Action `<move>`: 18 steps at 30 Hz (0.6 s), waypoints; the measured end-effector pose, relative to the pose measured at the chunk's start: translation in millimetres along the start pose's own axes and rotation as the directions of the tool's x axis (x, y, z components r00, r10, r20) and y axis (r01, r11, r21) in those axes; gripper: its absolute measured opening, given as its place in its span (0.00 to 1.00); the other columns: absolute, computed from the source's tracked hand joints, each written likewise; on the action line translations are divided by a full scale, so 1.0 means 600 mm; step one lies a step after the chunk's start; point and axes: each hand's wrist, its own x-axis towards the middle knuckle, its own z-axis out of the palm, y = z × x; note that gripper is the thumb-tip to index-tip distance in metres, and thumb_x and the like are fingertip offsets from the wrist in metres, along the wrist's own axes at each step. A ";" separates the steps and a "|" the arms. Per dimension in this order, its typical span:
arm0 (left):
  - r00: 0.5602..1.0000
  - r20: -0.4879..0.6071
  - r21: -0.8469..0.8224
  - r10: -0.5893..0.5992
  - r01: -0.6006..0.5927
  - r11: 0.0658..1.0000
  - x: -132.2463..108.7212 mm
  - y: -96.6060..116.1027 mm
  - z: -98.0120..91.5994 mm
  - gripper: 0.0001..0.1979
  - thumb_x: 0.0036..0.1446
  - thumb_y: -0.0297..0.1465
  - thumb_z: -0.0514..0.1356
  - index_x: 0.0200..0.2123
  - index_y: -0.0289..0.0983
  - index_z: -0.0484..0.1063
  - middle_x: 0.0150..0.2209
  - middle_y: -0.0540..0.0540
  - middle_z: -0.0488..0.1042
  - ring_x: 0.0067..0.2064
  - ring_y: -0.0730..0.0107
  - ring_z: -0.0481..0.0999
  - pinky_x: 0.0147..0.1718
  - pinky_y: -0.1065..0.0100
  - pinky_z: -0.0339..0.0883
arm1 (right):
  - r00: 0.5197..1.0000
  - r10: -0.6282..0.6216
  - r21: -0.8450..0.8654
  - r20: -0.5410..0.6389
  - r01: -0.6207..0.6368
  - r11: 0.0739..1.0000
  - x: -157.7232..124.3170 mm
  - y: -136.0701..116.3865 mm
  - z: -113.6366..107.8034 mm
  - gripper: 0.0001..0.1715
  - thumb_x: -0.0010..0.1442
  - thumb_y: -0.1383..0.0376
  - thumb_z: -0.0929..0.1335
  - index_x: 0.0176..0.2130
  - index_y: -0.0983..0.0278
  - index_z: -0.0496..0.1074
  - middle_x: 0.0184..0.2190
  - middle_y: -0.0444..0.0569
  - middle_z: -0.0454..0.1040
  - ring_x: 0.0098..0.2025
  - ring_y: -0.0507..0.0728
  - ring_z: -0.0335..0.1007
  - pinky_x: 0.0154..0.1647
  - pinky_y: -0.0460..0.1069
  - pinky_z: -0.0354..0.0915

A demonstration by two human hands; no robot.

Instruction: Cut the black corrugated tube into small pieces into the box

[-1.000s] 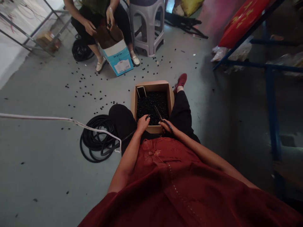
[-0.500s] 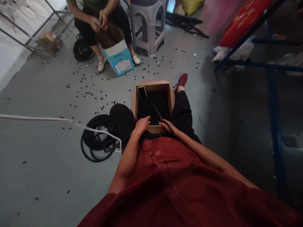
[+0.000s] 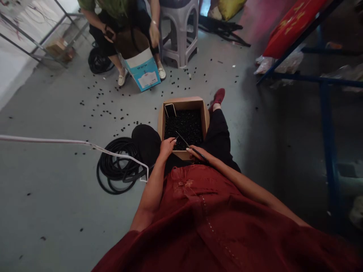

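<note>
At far left, a flat white cord [image 3: 56,141] crosses the grey concrete floor and drops onto a coil of black rubber cable [image 3: 113,175], which looks fairly heavy and springy, best lifted by gathering its loops. Beyond it, a seated co-worker [image 3: 104,22] has a blue-and-white cardboard carton [image 3: 140,71] at their feet, and small black pieces [image 3: 104,109] lie scattered across the floor.

The person's left hand [image 3: 167,148] sits at the near rim of a shallow brown cardboard box [image 3: 184,100], its fingers [image 3: 171,140] curled together; whether they pinch anything cannot be told. The box lies against the person's lap, heaped with short black cable pieces [image 3: 184,128], probably light and loose, and a smartphone [image 3: 170,109] rests in its far left corner. The right hand [image 3: 197,153] has its fingers closed around slim black-handled scissors [image 3: 181,139], whose steel blades point over the box; the handles are the safe place to hold them.
</note>
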 end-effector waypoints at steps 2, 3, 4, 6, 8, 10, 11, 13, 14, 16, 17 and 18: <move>1.000 -0.023 0.007 0.006 -0.005 1.000 -0.004 0.003 0.003 0.17 0.60 0.32 0.55 0.50 0.35 0.75 0.43 0.43 0.79 0.43 0.67 0.77 0.44 0.70 0.67 | 1.000 0.010 -0.032 -0.003 -0.010 0.999 0.000 -0.004 0.000 0.23 0.59 0.45 0.63 0.41 0.62 0.66 0.28 0.46 0.74 0.24 0.52 0.70 0.23 0.45 0.65; 0.999 -0.035 0.015 0.013 -0.013 1.000 -0.007 0.004 0.004 0.16 0.60 0.32 0.55 0.50 0.36 0.75 0.45 0.44 0.79 0.45 0.67 0.77 0.46 0.70 0.67 | 1.000 0.007 -0.048 -0.001 -0.007 0.999 0.000 -0.007 -0.001 0.23 0.59 0.46 0.64 0.42 0.62 0.66 0.29 0.46 0.74 0.25 0.52 0.70 0.24 0.45 0.65; 0.999 -0.047 0.029 0.025 -0.024 0.999 -0.009 0.004 0.005 0.16 0.60 0.32 0.55 0.49 0.37 0.75 0.47 0.44 0.78 0.47 0.66 0.76 0.48 0.70 0.66 | 1.000 0.001 -0.060 0.002 -0.001 0.998 0.000 -0.008 -0.002 0.23 0.59 0.46 0.64 0.42 0.62 0.66 0.30 0.46 0.75 0.26 0.52 0.70 0.26 0.45 0.66; 0.996 -0.069 0.071 0.064 -0.059 0.996 -0.012 0.005 0.008 0.16 0.61 0.33 0.55 0.50 0.38 0.75 0.49 0.45 0.77 0.51 0.66 0.75 0.51 0.70 0.65 | 1.000 -0.006 -0.071 0.016 0.007 0.997 -0.001 -0.011 -0.005 0.24 0.58 0.47 0.66 0.43 0.63 0.66 0.31 0.47 0.74 0.28 0.52 0.71 0.27 0.45 0.66; 0.991 -0.077 0.121 0.105 -0.096 0.988 -0.014 0.004 0.009 0.17 0.62 0.33 0.54 0.51 0.38 0.74 0.51 0.45 0.76 0.52 0.66 0.74 0.53 0.69 0.64 | 0.999 -0.011 -0.065 0.037 0.014 0.998 -0.001 -0.010 -0.008 0.25 0.57 0.47 0.66 0.43 0.64 0.66 0.31 0.48 0.74 0.29 0.53 0.71 0.27 0.45 0.66; 0.989 -0.067 0.156 0.129 -0.118 0.981 -0.015 0.004 0.010 0.17 0.62 0.33 0.54 0.52 0.37 0.73 0.52 0.44 0.75 0.53 0.66 0.73 0.53 0.69 0.64 | 0.998 -0.019 -0.050 0.056 0.022 0.998 0.000 -0.006 -0.010 0.25 0.57 0.47 0.66 0.42 0.64 0.65 0.32 0.48 0.74 0.29 0.52 0.71 0.27 0.45 0.67; 0.989 -0.059 0.172 0.135 -0.123 0.977 -0.016 0.005 0.010 0.18 0.62 0.33 0.53 0.52 0.36 0.73 0.52 0.43 0.75 0.53 0.65 0.73 0.54 0.68 0.64 | 0.998 -0.027 -0.044 0.065 0.030 0.999 0.001 -0.004 -0.011 0.24 0.58 0.47 0.66 0.42 0.64 0.65 0.32 0.47 0.74 0.30 0.52 0.71 0.27 0.45 0.67; 0.989 -0.039 0.200 0.146 -0.135 0.970 -0.016 0.005 0.009 0.18 0.63 0.33 0.53 0.53 0.36 0.73 0.52 0.43 0.75 0.53 0.65 0.73 0.54 0.68 0.63 | 0.995 -0.048 -0.033 0.083 0.051 0.998 0.002 0.001 -0.014 0.24 0.58 0.47 0.66 0.41 0.64 0.65 0.31 0.47 0.73 0.29 0.52 0.71 0.27 0.45 0.67; 0.988 -0.028 0.210 0.154 -0.145 0.967 -0.016 0.005 0.009 0.18 0.63 0.33 0.53 0.53 0.36 0.72 0.52 0.43 0.75 0.53 0.66 0.73 0.54 0.68 0.64 | 0.994 -0.060 -0.025 0.091 0.062 0.998 0.002 0.003 -0.016 0.23 0.58 0.47 0.66 0.41 0.64 0.65 0.31 0.47 0.73 0.29 0.52 0.71 0.27 0.46 0.67; 0.985 -0.007 0.217 0.173 -0.168 0.962 -0.016 0.005 0.008 0.18 0.63 0.33 0.52 0.53 0.36 0.72 0.52 0.43 0.75 0.52 0.66 0.74 0.53 0.69 0.64 | 0.990 -0.083 -0.014 0.111 0.085 0.996 0.003 0.006 -0.020 0.22 0.58 0.48 0.66 0.40 0.64 0.65 0.31 0.47 0.73 0.30 0.53 0.71 0.27 0.46 0.67; 0.983 0.005 0.217 0.183 -0.179 0.960 -0.015 0.005 0.007 0.18 0.63 0.33 0.52 0.53 0.37 0.72 0.51 0.44 0.75 0.52 0.67 0.74 0.53 0.69 0.64 | 0.989 -0.092 -0.011 0.119 0.094 0.996 0.003 0.006 -0.022 0.21 0.58 0.49 0.66 0.39 0.63 0.65 0.31 0.47 0.73 0.30 0.53 0.71 0.27 0.47 0.67; 0.982 0.015 0.216 0.189 -0.188 0.958 -0.015 0.005 0.007 0.18 0.63 0.33 0.52 0.53 0.37 0.73 0.51 0.44 0.75 0.52 0.67 0.74 0.53 0.69 0.65 | 0.988 -0.099 -0.009 0.122 0.101 0.995 0.004 0.006 -0.025 0.21 0.57 0.49 0.67 0.39 0.63 0.66 0.31 0.47 0.73 0.30 0.53 0.70 0.27 0.47 0.67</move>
